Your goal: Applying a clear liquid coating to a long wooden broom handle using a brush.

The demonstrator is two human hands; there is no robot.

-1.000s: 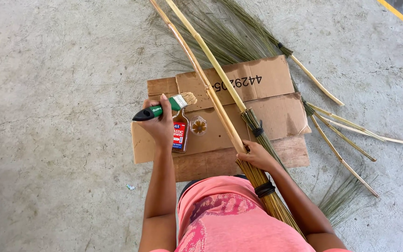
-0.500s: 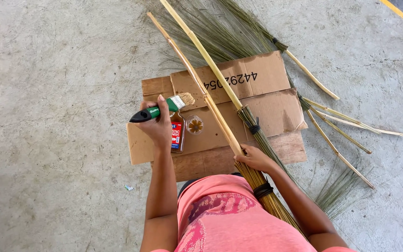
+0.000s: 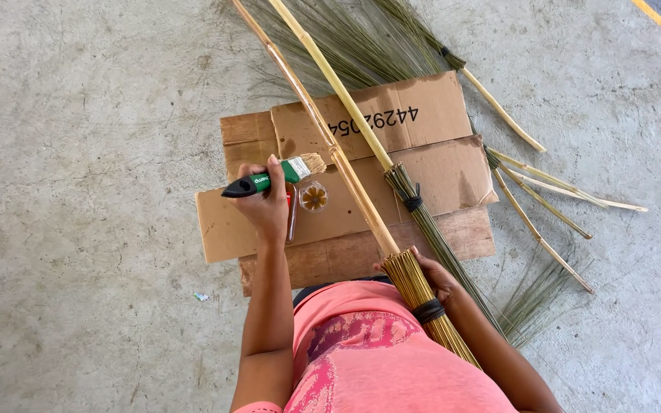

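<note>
Brush raised in my left hand, broom steadied in my right, over cardboard on the floor.

My left hand [image 3: 265,200] is clenched around the green-and-black handle of a paintbrush [image 3: 273,178], its pale bristles pointing at the bamboo handle of the broom [image 3: 361,206] and nearly touching it. My right hand [image 3: 431,274] grips that broom where the bamboo meets the bound straw, next to my pink shirt [image 3: 380,356]. Just below the brush, a small open tin [image 3: 314,197] sits on the flattened cardboard [image 3: 437,164], near its middle. A second broom [image 3: 380,157] lies alongside the first across the cardboard. More bamboo sticks [image 3: 545,203] rest on the concrete floor [image 3: 78,191] past the cardboard's right edge.
</note>
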